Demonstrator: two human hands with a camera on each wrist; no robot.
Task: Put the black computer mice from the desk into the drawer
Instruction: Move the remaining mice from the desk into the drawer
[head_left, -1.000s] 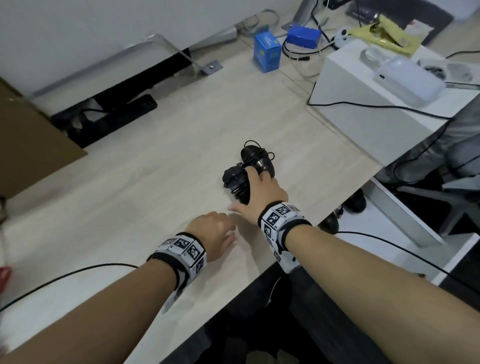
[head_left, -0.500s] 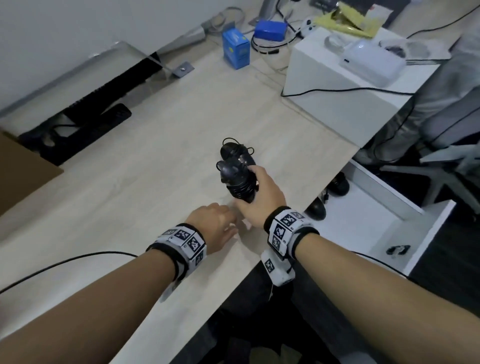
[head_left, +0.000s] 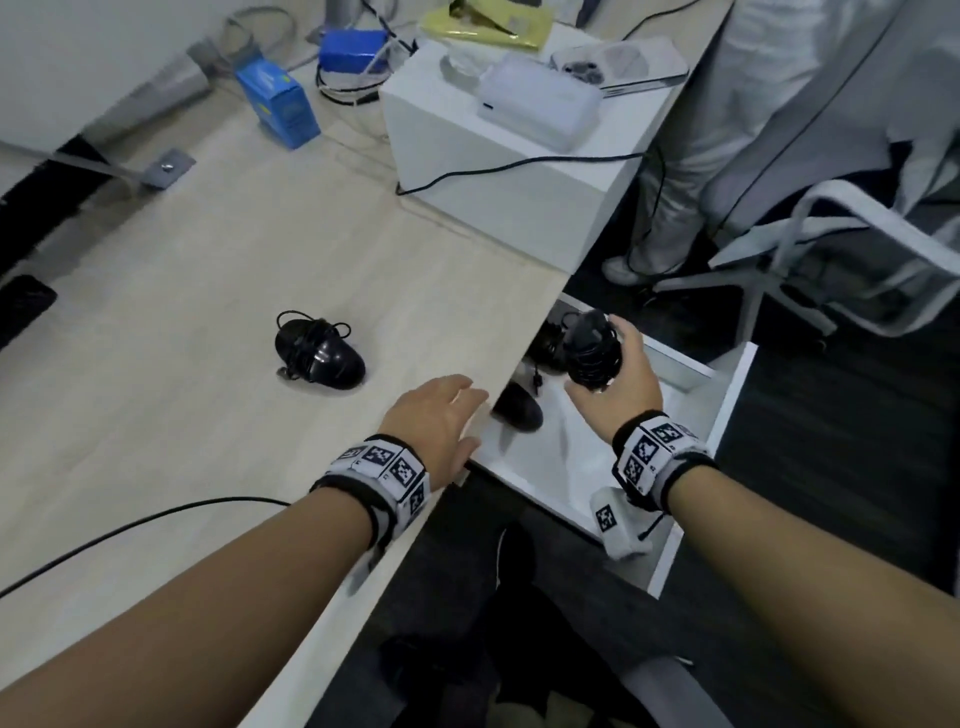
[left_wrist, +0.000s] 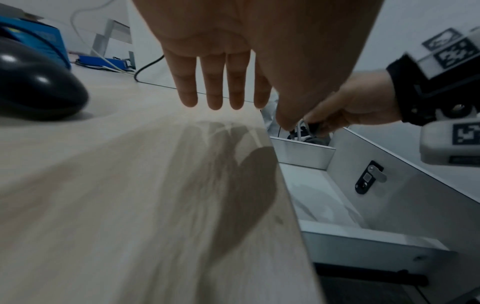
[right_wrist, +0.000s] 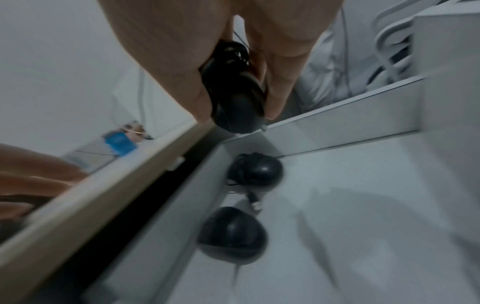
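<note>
My right hand (head_left: 610, 371) grips a black mouse (head_left: 592, 351) with its cable wound round it, held above the open white drawer (head_left: 727, 400). The right wrist view shows that mouse (right_wrist: 233, 102) between thumb and fingers. Two more black mice (right_wrist: 255, 169) (right_wrist: 232, 234) lie in the drawer along its desk-side wall. Another black mouse (head_left: 319, 353), cable wrapped, sits on the wooden desk (head_left: 182, 415). My left hand (head_left: 441, 415) hovers flat over the desk's front edge, fingers (left_wrist: 213, 86) straight and empty.
A white box (head_left: 498, 171) with a cable over it stands at the desk's right. Blue boxes (head_left: 278, 104) and cables lie at the back. A white chair (head_left: 831, 249) and a person's legs are beyond the drawer. A black cable (head_left: 130, 525) crosses the desk near my left forearm.
My right hand lifted one mouse off the desk and carried it right, over the drawer. The other mouse stayed on the desk. My left hand opened and slid towards the desk edge.
</note>
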